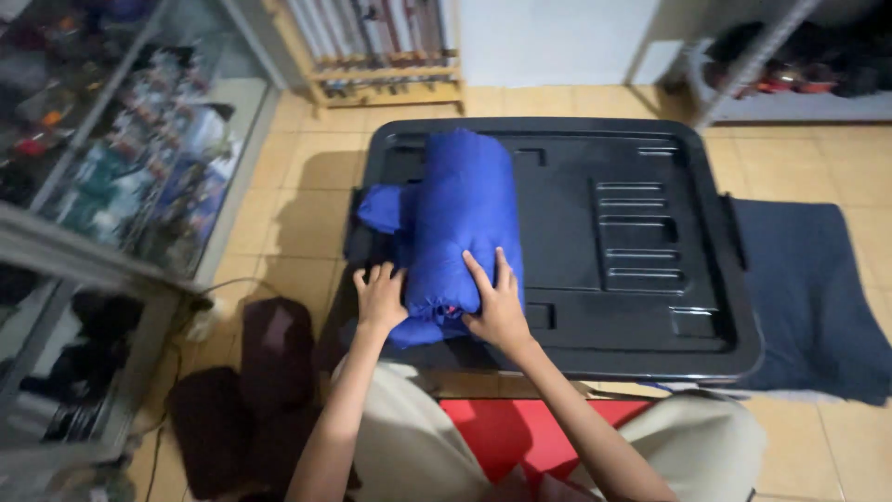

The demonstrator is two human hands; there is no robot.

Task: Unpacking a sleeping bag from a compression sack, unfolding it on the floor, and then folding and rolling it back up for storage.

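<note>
One black plastic lid (595,242), broad and moulded with shallow rectangular recesses, fills the middle of the scene and serves as the work surface; it lies flat over the tiled floor (307,195), with its near edge just in front of the person's knees. To its right lies one dark blue cloth (808,288), spread flat on the floor and partly tucked under the lid's right edge. On the left stands one glass display cabinet (111,167), its shelves crowded with small packaged goods too blurred to count. At the far side, one wooden rack (386,65) stands against the wall, and one metal shelf unit (790,74) holds dark items at the far right. One dark maroon cushion or bag (269,363) sits on the floor near left, beside the person's leg.

On the left half of the lid lies one bright blue cloth bundle (460,223), rolled or folded into a thick oblong running from far to near, with a smaller lump of the same fabric sticking out on its left side.

Two hands rest at the bundle's near end. The left hand (379,299) lies on the near left corner, fingers spread and pressing down on the fabric. The right hand (497,302) lies flat on the near right part, fingers extended and slightly apart, palm pressing on the cloth. Neither hand pinches or closes around the fabric.
</note>
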